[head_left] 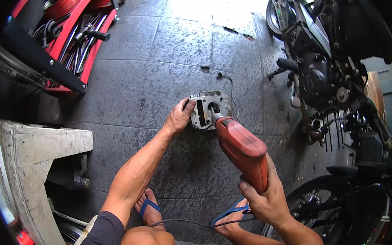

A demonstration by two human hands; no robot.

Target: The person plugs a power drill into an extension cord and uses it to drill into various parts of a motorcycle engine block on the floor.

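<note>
On the floor in front of me sits a grey metal engine cylinder block [206,113] with a round bore and a dark slot beside it. My left hand [178,117] grips its left side, thumb on the top edge and the other fingers mostly hidden. A red corded power drill [240,144] is in my right hand [267,199], wrapped around its handle. The drill slants toward the far left, its chuck at the bore. Whatever is fitted in the chuck reaches into the bore, and its end cannot be made out.
A motorcycle [318,79] stands along the right side, its wheel near my right arm. At the far left is a red tool cart [86,50] with several wrenches. A worn pale stand [40,144] is at the left. The drill's cord [187,221] crosses my feet in blue sandals.
</note>
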